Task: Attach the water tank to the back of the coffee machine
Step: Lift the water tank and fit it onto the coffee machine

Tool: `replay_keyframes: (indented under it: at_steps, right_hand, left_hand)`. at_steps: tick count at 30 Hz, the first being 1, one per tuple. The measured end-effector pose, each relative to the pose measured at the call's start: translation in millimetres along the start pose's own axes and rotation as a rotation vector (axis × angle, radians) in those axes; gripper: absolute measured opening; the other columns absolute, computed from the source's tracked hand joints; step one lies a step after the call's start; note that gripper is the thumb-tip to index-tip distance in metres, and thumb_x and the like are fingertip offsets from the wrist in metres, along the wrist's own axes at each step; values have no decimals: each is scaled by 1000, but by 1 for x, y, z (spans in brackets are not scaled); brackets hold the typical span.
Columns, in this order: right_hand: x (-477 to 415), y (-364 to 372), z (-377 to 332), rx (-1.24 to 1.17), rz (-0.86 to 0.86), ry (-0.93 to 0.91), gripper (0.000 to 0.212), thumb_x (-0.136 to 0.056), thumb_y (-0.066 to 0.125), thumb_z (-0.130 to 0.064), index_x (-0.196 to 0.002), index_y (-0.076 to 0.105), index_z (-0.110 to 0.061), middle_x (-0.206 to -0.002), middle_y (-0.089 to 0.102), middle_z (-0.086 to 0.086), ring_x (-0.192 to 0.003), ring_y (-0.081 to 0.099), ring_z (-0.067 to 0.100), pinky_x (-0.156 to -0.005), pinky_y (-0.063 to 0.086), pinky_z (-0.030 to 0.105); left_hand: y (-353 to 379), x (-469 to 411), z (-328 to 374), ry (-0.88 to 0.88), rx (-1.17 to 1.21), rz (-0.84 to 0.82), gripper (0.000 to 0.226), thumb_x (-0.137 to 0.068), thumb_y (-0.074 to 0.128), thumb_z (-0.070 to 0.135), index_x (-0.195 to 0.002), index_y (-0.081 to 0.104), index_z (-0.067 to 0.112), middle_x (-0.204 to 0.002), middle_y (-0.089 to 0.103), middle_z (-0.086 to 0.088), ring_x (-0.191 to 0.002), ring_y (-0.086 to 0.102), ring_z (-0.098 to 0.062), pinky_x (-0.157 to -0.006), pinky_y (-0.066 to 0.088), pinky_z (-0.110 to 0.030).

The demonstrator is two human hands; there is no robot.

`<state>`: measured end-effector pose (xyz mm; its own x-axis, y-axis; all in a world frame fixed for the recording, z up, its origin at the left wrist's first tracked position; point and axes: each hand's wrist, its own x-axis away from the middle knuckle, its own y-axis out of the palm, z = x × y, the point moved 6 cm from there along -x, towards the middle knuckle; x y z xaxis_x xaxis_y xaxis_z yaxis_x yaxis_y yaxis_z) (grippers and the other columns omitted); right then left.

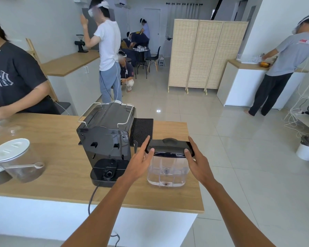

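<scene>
A clear water tank with a black lid stands upright on the wooden counter, to the right of the black coffee machine. The machine's back faces me, with its empty black tank base low at the rear. My left hand touches the lid's left end, thumb at the front and fingers at the back. My right hand holds the lid's right end the same way. The tank rests on the counter, apart from the machine.
Two lidded clear jars with a scoop sit at the counter's left. A black mat lies behind the machine. Its power cord drops over the front edge. A person in a dark shirt stands across the counter at left; the right edge is close to the tank.
</scene>
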<state>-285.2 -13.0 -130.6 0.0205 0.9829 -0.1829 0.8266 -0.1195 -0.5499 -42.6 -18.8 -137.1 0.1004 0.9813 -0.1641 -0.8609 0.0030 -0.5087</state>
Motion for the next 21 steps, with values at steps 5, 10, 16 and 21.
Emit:
replay_keyframes:
  at_steps: [5, 10, 16, 21]
  right_hand:
    - [6, 1, 0, -15, 12, -65, 61, -97, 35, -61, -154, 14, -55, -94, 67, 2, -71, 61, 22, -65, 51, 24]
    - [11, 6, 12, -16, -52, -72, 80, -92, 55, -60, -156, 8, -55, -139, 60, -6, -103, 67, 26, -91, 59, 37]
    - [15, 7, 15, -64, -58, -37, 98, -81, 70, -55, -154, 4, -59, -142, 46, -26, -120, 53, 4, -101, 47, 23]
    - [16, 9, 15, -74, -56, -26, 96, -84, 70, -51, -155, 5, -57, -145, 48, -18, -129, 56, 18, -104, 44, 25]
  left_hand:
    - [0, 1, -5, 20, -22, -19, 69, -95, 40, 66, -153, 3, 55, -63, 33, 0, -57, 35, -13, -59, 31, -31]
    - [0, -1, -3, -30, -142, -78, 112, -75, 78, 57, -151, -5, 58, -103, 59, 1, -98, 55, -14, -94, 48, -37]
    - [5, -5, -9, -29, -135, -18, 114, -75, 83, 39, -154, 2, 53, -107, 67, -15, -100, 64, -25, -102, 49, -44]
    - [4, -5, -12, -33, -100, -35, 110, -72, 77, 50, -151, 1, 58, -69, 43, -8, -73, 57, -38, -85, 54, -41]
